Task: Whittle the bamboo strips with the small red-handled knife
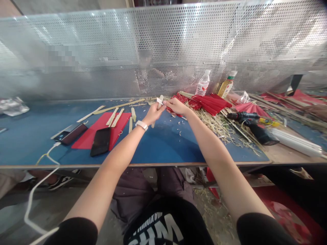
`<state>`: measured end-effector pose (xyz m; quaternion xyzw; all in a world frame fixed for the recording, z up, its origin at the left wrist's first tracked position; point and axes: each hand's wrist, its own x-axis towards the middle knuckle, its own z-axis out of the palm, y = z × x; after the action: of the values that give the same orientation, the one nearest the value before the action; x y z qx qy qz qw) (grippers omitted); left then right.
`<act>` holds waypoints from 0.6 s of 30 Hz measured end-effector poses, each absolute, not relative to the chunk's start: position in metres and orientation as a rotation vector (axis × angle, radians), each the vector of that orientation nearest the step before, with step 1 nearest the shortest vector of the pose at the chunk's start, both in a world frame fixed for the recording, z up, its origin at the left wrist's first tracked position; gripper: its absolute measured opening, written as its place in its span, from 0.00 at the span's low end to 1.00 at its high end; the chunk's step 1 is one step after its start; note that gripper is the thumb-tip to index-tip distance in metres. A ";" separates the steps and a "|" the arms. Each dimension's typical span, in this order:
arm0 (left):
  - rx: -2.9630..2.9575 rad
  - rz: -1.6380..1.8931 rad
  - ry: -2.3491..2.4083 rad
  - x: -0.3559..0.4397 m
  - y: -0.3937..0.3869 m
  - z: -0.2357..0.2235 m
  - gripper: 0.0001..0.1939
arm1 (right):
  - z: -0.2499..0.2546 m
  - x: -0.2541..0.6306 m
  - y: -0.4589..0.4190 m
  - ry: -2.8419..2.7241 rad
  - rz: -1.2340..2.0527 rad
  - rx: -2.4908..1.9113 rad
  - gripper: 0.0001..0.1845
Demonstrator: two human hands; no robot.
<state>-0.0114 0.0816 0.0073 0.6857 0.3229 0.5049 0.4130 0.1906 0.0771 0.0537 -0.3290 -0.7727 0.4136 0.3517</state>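
Above the blue tabletop [163,149], both hands meet near the middle. My left hand [152,114], with a pale watch band at its wrist, is closed around a flat bamboo strip [160,98]. The strip's lower end shows beneath the fingers. Close against it, my right hand [178,106] is closed on a small tool with a red handle [169,110], apparently a knife. A pale flat piece, perhaps its blade [159,101], crosses the strip. Fingers partly cover both things. Curled shavings [180,131] lie on the table below my right hand.
Left are a red sheet [84,139] with bamboo strips, a phone [100,142] and a cabled power bank [70,133]. Right are a shavings pile [217,127], folded red cloth [211,103], two bottles [203,83] and a drill [251,124]. A perforated metal screen [163,44] stands behind.
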 end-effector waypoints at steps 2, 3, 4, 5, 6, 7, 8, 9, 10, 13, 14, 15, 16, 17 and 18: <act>1.694 1.239 0.804 -0.012 0.083 0.007 0.37 | 0.051 0.184 0.076 -1.924 1.100 -0.847 0.34; 1.677 1.234 0.801 -0.012 0.083 0.007 0.37 | 0.049 0.181 0.076 -1.893 1.109 -0.847 0.34; 1.662 1.238 0.798 -0.012 0.084 0.007 0.37 | 0.047 0.177 0.077 -1.871 1.108 -0.847 0.35; 1.649 1.242 0.796 -0.013 0.084 0.008 0.37 | 0.046 0.175 0.078 -1.860 1.097 -0.849 0.36; 1.639 1.242 0.796 -0.013 0.084 0.009 0.36 | 0.044 0.173 0.079 -1.856 1.078 -0.850 0.36; 1.634 1.238 0.799 -0.014 0.084 0.010 0.35 | 0.043 0.171 0.081 -1.859 1.052 -0.851 0.37; 1.632 1.229 0.802 -0.014 0.084 0.011 0.34 | 0.043 0.171 0.082 -1.866 1.019 -0.856 0.37; 1.632 1.219 0.806 -0.015 0.084 0.012 0.33 | 0.043 0.171 0.084 -1.878 0.981 -0.864 0.37; 1.633 1.207 0.811 -0.016 0.084 0.014 0.33 | 0.043 0.172 0.085 -1.893 0.939 -0.876 0.37; 1.628 1.171 0.830 -0.019 0.086 0.016 0.33 | 0.044 0.176 0.089 -1.961 0.781 -0.921 0.37; 1.624 1.172 0.839 -0.019 0.087 0.015 0.33 | 0.044 0.176 0.091 -1.984 0.730 -0.934 0.37; 1.620 1.181 0.847 -0.019 0.087 0.015 0.33 | 0.043 0.175 0.092 -2.002 0.686 -0.942 0.38; 1.613 1.197 0.855 -0.019 0.087 0.014 0.33 | 0.042 0.173 0.094 -2.006 0.655 -0.947 0.38; 1.605 1.215 0.862 -0.017 0.087 0.013 0.32 | 0.041 0.171 0.095 -1.975 0.643 -0.949 0.38; 1.603 1.225 0.867 -0.015 0.086 0.012 0.32 | 0.039 0.168 0.097 -1.912 0.655 -0.952 0.38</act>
<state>-0.0150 0.0858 0.0118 0.6498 0.3514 0.4968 0.4555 0.1681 0.0969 0.0392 -0.3832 -0.7691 0.2637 0.4384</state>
